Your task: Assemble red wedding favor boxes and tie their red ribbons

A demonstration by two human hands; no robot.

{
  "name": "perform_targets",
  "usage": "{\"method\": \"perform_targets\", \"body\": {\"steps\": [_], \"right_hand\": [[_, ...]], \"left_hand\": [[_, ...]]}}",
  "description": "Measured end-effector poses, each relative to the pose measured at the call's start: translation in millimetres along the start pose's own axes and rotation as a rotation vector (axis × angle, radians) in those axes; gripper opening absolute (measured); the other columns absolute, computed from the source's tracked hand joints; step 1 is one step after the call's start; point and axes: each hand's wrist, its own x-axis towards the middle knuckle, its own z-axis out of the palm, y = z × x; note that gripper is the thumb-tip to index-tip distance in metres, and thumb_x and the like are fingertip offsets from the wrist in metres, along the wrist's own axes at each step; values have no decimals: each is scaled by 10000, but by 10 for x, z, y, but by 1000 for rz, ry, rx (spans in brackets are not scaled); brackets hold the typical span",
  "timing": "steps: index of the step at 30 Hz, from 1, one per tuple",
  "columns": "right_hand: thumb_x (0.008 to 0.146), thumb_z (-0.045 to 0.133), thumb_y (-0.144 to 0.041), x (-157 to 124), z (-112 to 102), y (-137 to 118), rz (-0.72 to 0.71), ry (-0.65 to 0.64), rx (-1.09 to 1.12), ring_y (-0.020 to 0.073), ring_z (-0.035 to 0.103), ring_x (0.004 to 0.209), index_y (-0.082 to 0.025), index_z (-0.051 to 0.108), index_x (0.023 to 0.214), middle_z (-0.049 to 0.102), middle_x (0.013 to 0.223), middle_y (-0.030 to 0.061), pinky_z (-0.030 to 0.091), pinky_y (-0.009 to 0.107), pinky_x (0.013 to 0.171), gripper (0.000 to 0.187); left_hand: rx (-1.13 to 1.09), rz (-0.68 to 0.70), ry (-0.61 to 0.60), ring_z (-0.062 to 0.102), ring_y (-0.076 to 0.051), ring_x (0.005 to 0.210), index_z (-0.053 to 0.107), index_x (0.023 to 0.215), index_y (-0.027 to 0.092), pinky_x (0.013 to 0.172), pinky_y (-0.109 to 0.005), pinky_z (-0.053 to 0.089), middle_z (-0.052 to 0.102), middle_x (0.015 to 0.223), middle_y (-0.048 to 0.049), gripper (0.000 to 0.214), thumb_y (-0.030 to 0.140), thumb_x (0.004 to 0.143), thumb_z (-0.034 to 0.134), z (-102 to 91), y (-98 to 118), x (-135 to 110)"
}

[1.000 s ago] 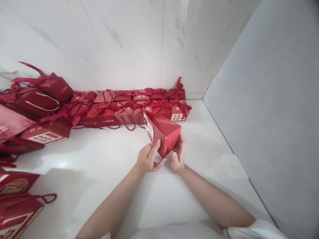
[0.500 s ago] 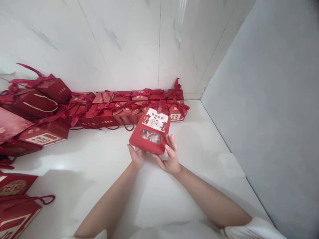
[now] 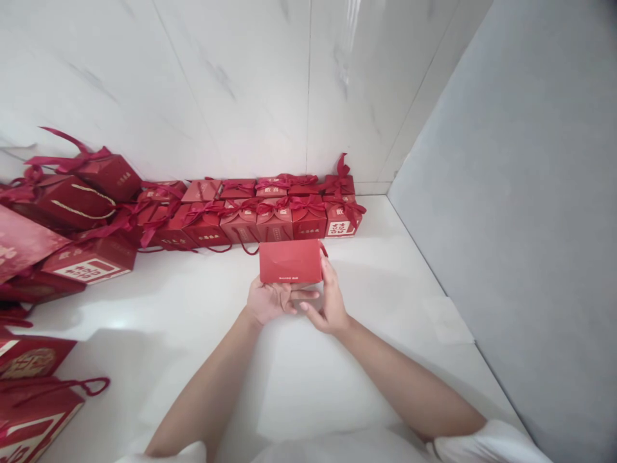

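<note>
A red gift box [image 3: 290, 260] is raised in front of me, its plain face with a small line of white print towards me. My left hand [image 3: 268, 301] is at its lower left, palm up, with fingers reaching right beneath the box. Along the right edge, my right hand [image 3: 332, 297] grips it, fingers at the side and thumb held apart below. The box's other faces are turned out of sight. Just behind it stands a double row of red gift boxes [image 3: 238, 222] tied with dark pink ribbons.
A white marbled wall [image 3: 241, 83] backs the white tabletop [image 3: 395, 270]. On the right rises a grey panel [image 3: 525, 193]. More red boxes [image 3: 91, 260] crowd the left, and larger ones with a cord handle [image 3: 38, 402] stand at the lower left.
The gift box has been tipped so that its picture label and clear window no longer show and a plain red face does. My left hand has turned more palm up beneath it.
</note>
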Motion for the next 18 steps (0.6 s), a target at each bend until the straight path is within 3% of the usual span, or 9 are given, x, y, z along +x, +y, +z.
{"method": "perform_targets", "body": {"steps": [2,4,7,9,13,18], "right_hand": [[924,532,-406,-16,-7,0,120,14,70,348,280,1456,-251,70,1564,228,1597,140,308,607,1151,804],[950,490,-418,-28,-2,-13,195,33,138,333,420,1376,-255,110,1557,259,1579,142,345,571,1144,734],[948,486,-473,-25,3,-48,192,35,220,306,584,1201,-266,129,1550,260,1565,159,442,537,1077,730],[933,486,-525,-13,-1,-57,145,42,237,319,565,1222,-265,147,1541,269,1554,165,464,540,1049,743],[898,416,-648,-18,2,-9,33,164,213,363,376,1388,-250,286,1446,358,1481,161,351,612,1109,690],[864,299,-774,-55,23,30,72,182,238,335,487,1273,-273,397,1152,470,1313,132,447,553,1012,587]], "left_hand": [[-45,-60,-98,555,-458,1195,726,809,168,561,-398,525,662,1171,-231,612,730,716,502,5,9,-3],[-64,-62,-146,549,-445,1208,733,808,162,642,-442,542,652,1198,-229,643,738,747,453,32,17,-2],[-78,-37,-182,553,-432,1208,734,886,155,798,-523,534,650,1200,-227,700,758,778,396,85,8,16],[-51,-29,-163,563,-418,1201,716,1004,153,871,-542,515,654,1198,-214,691,742,795,419,117,-11,43],[12,68,-57,597,-360,1171,639,1209,182,937,-496,509,665,1203,-155,518,558,861,567,201,-36,92],[41,301,71,609,-338,1152,641,1212,155,958,-429,524,674,1196,-112,412,333,842,684,291,71,82]]}}
